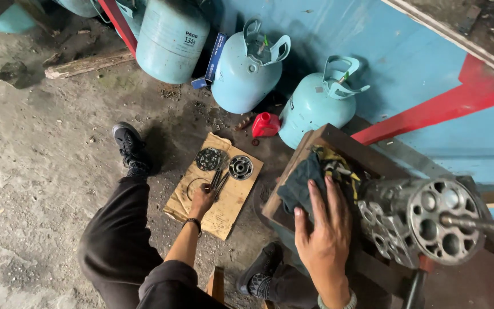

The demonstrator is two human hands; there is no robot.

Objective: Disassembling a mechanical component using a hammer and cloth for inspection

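Compressor body [424, 220] sits stripped on the box [293, 171]; plates [224, 163] lie on cardboard [232, 209]. Left hand [202, 199] closes on bolts [217, 182] there; right hand [324, 229] flat, open, on rag [298, 186].

The left hand [202, 199] covers whatever its fingers close on among the thin dark metal rods [218, 182], so its grasp cannot be read. The round perforated silver metal housing [430, 220] is blurred, and its dark shaft runs off the right edge. The tall pale-blue gas cylinder [170, 37] is cut by the top edge. The dark crumpled cloth [298, 186] lies partly under the right hand [324, 229].
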